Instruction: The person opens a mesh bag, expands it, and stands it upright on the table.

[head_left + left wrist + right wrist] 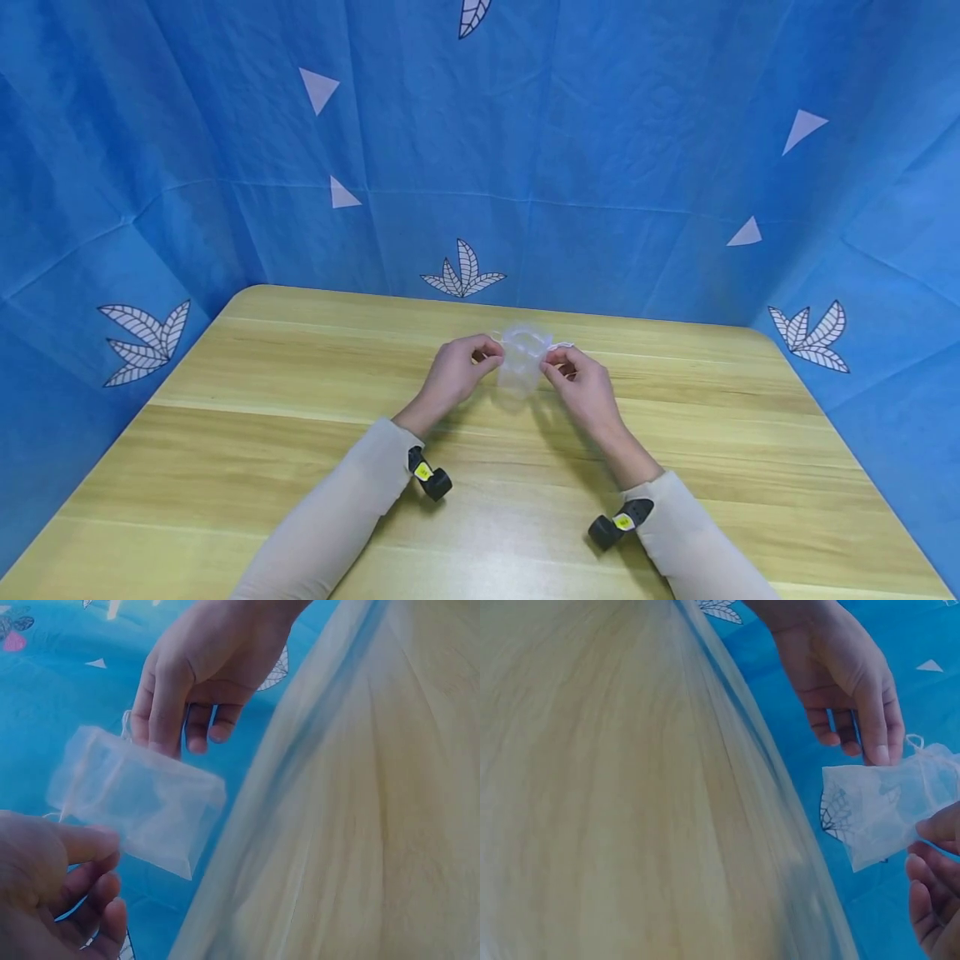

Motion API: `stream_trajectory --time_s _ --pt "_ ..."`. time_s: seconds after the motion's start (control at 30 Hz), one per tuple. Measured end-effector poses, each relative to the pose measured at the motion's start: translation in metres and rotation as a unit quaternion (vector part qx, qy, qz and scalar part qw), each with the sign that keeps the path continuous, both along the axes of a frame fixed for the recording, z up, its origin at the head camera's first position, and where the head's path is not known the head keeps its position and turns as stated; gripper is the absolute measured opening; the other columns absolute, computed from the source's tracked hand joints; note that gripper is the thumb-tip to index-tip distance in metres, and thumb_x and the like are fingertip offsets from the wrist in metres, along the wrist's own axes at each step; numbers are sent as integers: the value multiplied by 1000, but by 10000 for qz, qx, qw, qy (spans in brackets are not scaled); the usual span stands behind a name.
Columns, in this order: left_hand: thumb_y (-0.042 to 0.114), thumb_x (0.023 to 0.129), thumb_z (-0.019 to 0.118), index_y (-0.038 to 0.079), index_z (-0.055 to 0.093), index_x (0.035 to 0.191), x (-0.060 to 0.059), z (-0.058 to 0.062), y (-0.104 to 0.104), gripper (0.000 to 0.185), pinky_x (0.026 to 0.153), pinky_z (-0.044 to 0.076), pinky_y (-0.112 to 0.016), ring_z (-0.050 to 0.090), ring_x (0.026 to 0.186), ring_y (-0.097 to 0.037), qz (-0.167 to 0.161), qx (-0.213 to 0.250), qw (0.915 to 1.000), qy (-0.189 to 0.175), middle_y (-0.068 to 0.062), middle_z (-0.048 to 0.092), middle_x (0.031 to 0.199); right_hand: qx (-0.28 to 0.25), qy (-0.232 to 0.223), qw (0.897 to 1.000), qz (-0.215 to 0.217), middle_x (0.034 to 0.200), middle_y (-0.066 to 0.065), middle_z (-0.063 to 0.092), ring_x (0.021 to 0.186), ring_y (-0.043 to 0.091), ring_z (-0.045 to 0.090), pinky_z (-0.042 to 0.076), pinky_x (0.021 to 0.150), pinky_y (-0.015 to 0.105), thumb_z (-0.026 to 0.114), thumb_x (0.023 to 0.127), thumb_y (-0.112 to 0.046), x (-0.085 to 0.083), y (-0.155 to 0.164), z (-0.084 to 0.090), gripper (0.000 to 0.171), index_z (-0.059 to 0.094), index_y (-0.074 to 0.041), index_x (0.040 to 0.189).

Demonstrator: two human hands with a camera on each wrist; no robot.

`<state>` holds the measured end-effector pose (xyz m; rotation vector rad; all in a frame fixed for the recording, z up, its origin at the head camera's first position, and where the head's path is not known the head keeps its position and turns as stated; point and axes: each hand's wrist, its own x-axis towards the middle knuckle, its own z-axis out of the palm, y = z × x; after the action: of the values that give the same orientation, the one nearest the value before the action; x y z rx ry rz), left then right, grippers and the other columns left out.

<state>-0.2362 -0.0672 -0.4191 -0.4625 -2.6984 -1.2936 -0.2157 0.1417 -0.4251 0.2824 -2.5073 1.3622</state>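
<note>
A small sheer white organza drawstring pouch (519, 379) hangs between the two hands over the far middle of the table. My left hand (455, 368) pinches its left side edge between thumb and index finger. On the opposite edge, my right hand (587, 390) pinches with thumb and fingertips. The pouch looks flat and see-through, with its gathered drawstring end pointing away from me. A thin white cord loop (561, 345) sticks out by the right fingers, and another cord loop (915, 741) shows beside the left fingers in the right wrist view.
The light wood table (300, 517) has rounded far corners. A blue curtain (600, 150) with white triangles and leaf prints stands behind it and along both sides. Black wrist cameras (435, 482) are strapped over the pale sleeves.
</note>
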Motion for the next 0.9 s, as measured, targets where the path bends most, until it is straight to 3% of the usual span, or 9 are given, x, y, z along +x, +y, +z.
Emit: stream_trajectory --time_s 0.23,0.53,0.9 --pt "19 94 67 14 70 96 -4 -3 -3 6 70 50 -29 59 87 -15 -152 243 9989 -383 3 67 93 -228 -266 9994 56 92 11 69 78 20 60 48 68 24 71 89 -7 -3 4 0 11 70 0 98" --pt "13 92 69 10 69 94 -6 -6 -4 4 74 51 -28 62 88 -17 -269 103 9987 -418 1 68 91 -246 -562 9979 197 94 12 69 79 19 60 47 68 23 70 90 -7 -4 8 -2 10 70 -1 99" --pt "12 92 69 11 69 95 -8 -11 -3 3 75 50 -28 60 85 -15 -359 -120 9983 -452 0 69 95 -1 -553 9976 410 91 11 70 81 19 64 50 72 25 70 88 -3 -8 9 -7 8 71 0 95"
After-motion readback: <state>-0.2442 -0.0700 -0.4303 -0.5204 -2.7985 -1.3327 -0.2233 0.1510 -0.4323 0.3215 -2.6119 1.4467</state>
